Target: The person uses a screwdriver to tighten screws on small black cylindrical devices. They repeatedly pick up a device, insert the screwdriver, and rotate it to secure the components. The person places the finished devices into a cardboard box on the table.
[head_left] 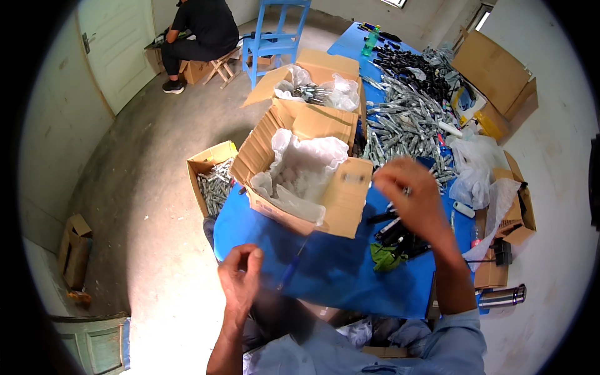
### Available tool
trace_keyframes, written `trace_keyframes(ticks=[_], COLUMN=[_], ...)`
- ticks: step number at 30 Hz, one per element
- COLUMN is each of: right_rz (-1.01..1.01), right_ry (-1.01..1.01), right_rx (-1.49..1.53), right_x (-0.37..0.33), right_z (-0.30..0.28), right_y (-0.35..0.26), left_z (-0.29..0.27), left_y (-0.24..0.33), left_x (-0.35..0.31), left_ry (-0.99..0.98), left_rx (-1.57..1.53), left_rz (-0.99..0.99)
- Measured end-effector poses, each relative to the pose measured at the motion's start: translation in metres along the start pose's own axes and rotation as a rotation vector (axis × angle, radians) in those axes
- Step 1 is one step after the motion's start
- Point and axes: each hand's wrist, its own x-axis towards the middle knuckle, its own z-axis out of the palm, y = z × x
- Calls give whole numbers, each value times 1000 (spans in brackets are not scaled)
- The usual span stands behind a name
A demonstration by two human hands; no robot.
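The right hand [414, 195] is motion-blurred, and whether it grips anything cannot be told. Any small thing inside the curled left hand [240, 278] would be hidden. The contents of the plastic liner [307, 154] are too indistinct to name. The top edge crops a seated co-worker's [209, 26] head, the lower edge the left forearm [226, 344]

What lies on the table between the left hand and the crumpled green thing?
In the head view, a slim blue-handled tool lies on the blue tabletop between the left hand and the crumpled green thing.
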Motion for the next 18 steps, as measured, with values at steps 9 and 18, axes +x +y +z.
trace_keyframes(ticks=[9,18], right_rz=[26,71], right_ry=[24,-19], right_rx=[-189,-406], right_x=[191,248], right_z=[74,149], right_y=[157,227], left_z=[4,3], left_y=[-51,-51], left_x=[58,58], left_ry=[212,183], left_rx=[583,576], left_rz=[514,435])
